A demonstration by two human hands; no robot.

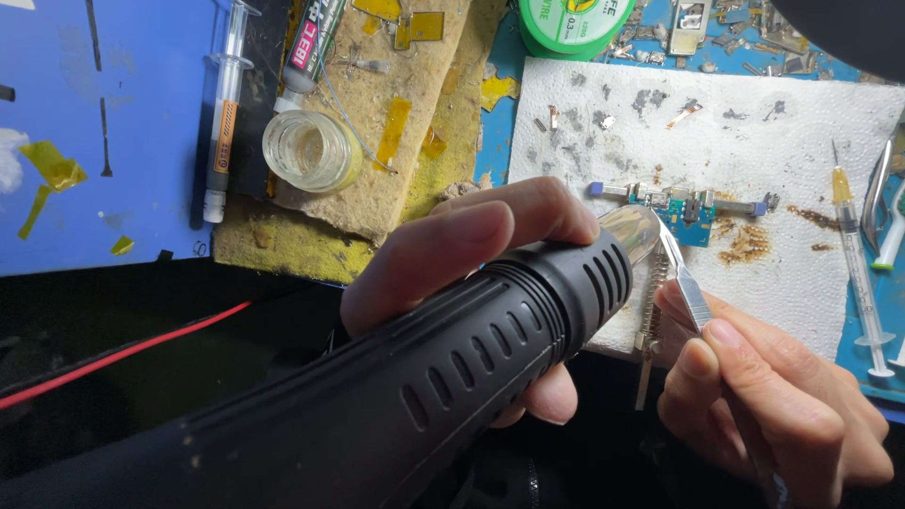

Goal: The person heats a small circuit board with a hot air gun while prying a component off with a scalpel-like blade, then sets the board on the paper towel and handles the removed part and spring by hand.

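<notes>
My left hand (471, 254) grips the big black hot-air gun (396, 386); my right hand (773, 396) pinches thin silver tweezers (686, 283). The gun hides part of the white paper towel (716, 151), where the small blue circuit board (693, 212) lies near a round glass jar (309, 149).

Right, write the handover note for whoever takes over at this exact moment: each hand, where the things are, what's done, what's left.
Left hand: wrapped around the black hot-air gun, its metal nozzle pointing at the small blue circuit board.
Right hand: pinching metal tweezers, tips up close to the board; contact cannot be told.
Board lies on a white paper towel with brown stains beside it.
Nearby: a glass jar and a syringe to the left, another syringe on the right.
Done: gun and tweezers brought to the board.
Left: the part work on the board; nothing is lifted off yet.
</notes>
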